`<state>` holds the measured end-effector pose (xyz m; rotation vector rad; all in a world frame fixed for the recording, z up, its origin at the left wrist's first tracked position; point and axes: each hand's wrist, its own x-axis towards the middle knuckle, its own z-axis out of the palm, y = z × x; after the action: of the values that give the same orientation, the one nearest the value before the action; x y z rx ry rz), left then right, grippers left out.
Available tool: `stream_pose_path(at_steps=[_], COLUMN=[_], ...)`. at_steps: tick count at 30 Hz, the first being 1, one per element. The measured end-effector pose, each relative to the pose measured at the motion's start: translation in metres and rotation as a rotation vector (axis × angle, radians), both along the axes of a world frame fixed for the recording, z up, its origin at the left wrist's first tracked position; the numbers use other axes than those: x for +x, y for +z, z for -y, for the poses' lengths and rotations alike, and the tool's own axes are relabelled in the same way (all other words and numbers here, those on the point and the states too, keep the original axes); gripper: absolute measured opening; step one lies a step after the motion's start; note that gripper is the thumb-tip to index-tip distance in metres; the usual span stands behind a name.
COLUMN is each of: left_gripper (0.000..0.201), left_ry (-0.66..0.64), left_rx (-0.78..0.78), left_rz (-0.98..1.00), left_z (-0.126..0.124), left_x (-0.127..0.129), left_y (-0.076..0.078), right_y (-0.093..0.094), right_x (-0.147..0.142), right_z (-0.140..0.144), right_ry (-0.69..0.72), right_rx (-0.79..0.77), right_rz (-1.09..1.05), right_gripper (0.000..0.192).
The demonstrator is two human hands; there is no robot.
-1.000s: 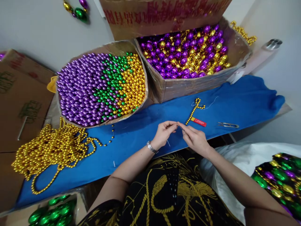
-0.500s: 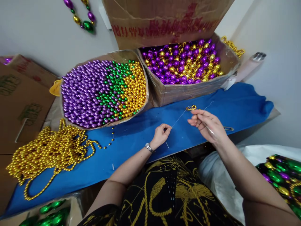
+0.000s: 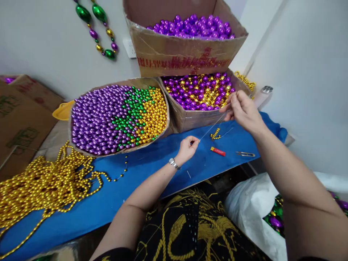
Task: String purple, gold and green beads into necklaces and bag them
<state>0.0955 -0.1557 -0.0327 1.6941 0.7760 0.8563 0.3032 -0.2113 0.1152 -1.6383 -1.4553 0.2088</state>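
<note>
At far left, brown carton (image 3: pixel 35 116): green and red print is borne; not legible.
Gold bead strands (image 3: pixel 51 181): heaped on blue cloth (image 3: pixel 154 165), left of both hands.
Upper carton (image 3: pixel 185 50): red characters are printed across the front; too blurred to be read with certainty.
Left hand (image 3: pixel 187 148): thread is pinched between thumb and forefinger.
Thread (image 3: pixel 211 127): drawn out between both hands; long axis is slanted upward to the right from the left fingertips.
Short gold strand (image 3: pixel 215 135): laid just right of the thread; left fingertips are nearer in this view.
Red lighter (image 3: pixel 218 151): marking is too small to be read.
Right hand (image 3: pixel 243 108): raised; thread's upper end is pinched at the fingertips.
Snips (image 3: pixel 245 154): placed right of the lighter; no label is seen.
</note>
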Motion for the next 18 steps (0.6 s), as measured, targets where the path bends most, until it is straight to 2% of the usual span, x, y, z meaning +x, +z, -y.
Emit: stream_pose_path(at_steps=[2,6,8,10,12,16,18], left_gripper=[0.017,0.014,0.01,0.008,0.008,0.011,0.013], left_ry=[0.004,0.04,0.059,0.063,0.061,0.067,0.077], left_rx=[0.044,0.15,0.182,0.202,0.221,0.252,0.269], left_rz=[0.049,0.128,0.135,0.115,0.069,-0.073,-0.144], left_z=[-0.009,-0.026,-0.031,-0.034,-0.033,-0.028,-0.025], left_x=[0.009,0.022,0.024,0.021,0.017,0.006,0.0], left_y=[0.019,0.055,0.064,0.064,0.057,0.036,0.026], right_y=[0.031,0.102,0.132,0.154,0.169,0.182,0.184], right_x=[-0.005,-0.016,-0.021,-0.028,-0.037,-0.065,-0.074], right_z=[-0.009,-0.022,-0.023,-0.023,-0.022,-0.028,-0.036], right_ry=[-0.023,-0.037,-0.042,-0.045,-0.057,-0.09,-0.036], right_rx=[0.013,0.111,0.079,0.053,0.077,0.12,0.133], right_rz=[0.026,0.284,0.415,0.533,0.586,0.477,0.367], right_gripper=[0.05,0.077,0.075,0.067,0.063,0.067,0.066])
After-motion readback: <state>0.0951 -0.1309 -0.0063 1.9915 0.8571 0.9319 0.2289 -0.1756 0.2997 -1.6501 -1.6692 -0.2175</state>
